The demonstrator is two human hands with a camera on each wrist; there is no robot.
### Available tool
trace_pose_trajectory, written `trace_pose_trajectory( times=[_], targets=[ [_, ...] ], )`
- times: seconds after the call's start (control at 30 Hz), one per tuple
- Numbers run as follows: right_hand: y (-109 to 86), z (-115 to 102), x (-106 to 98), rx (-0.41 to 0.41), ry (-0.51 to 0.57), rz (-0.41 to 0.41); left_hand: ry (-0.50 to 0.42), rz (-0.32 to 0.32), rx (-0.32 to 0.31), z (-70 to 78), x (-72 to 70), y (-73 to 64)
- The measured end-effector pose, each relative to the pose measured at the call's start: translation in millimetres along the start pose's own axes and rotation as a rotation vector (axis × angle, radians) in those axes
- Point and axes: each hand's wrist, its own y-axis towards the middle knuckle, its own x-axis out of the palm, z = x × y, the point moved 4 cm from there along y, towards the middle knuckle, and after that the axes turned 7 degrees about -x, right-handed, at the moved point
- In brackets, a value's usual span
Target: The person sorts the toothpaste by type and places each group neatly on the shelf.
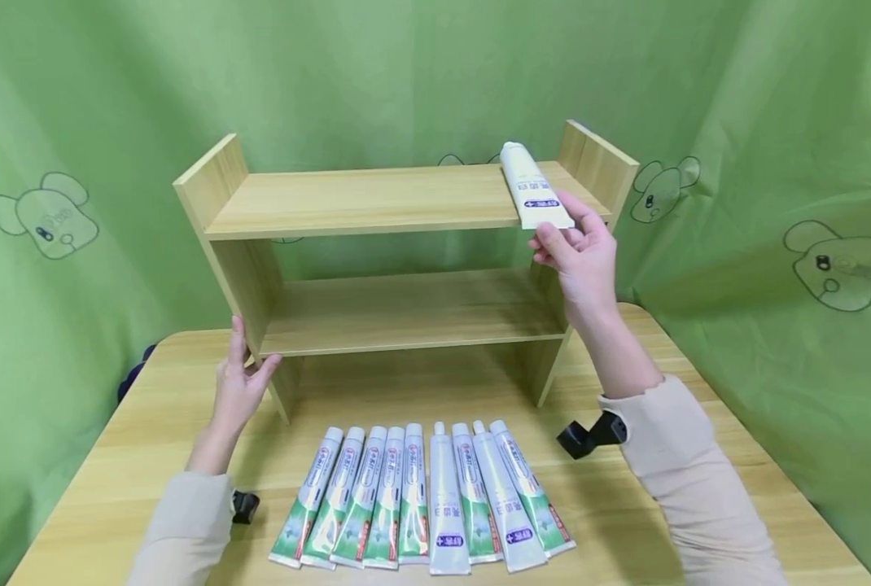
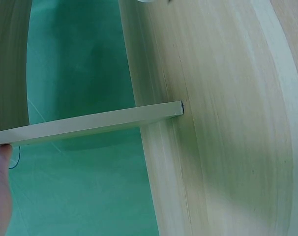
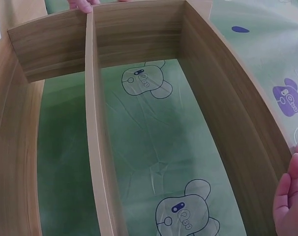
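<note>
A two-tier wooden shelf stands on the table. My right hand pinches the flat end of a white toothpaste tube with a purple label. That tube lies tilted over the right part of the top board, its cap end toward the back. In the right wrist view my right hand shows at the right edge; the tube it holds is out of sight there. My left hand grips the shelf's left side panel, thumb by the lower board's edge. The left wrist view shows only a thumb under that board.
In front of the shelf several toothpaste tubes lie fanned in a row, green-and-white ones and two white ones with purple labels. Both shelf ends rise above the top board. Green curtains hang behind and beside the table.
</note>
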Motion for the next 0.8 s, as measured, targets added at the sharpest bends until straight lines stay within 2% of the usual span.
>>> trace_pose_trajectory(
  times=[0.13,0.43,0.8],
  targets=[
    [-0.6,0,1,0.011,-0.047,0.001,-0.006,0.010,-0.006,-1.1,0.7,-4.1],
    [0.5,-1,2,0.038,-0.051,0.023,-0.005,0.016,-0.018,-0.3,-0.1,-1.3],
    [-15.0,3,-9,-0.005,0.007,-0.147,0.008,0.024,0.001,0.4,1.5,-2.6]
  ],
)
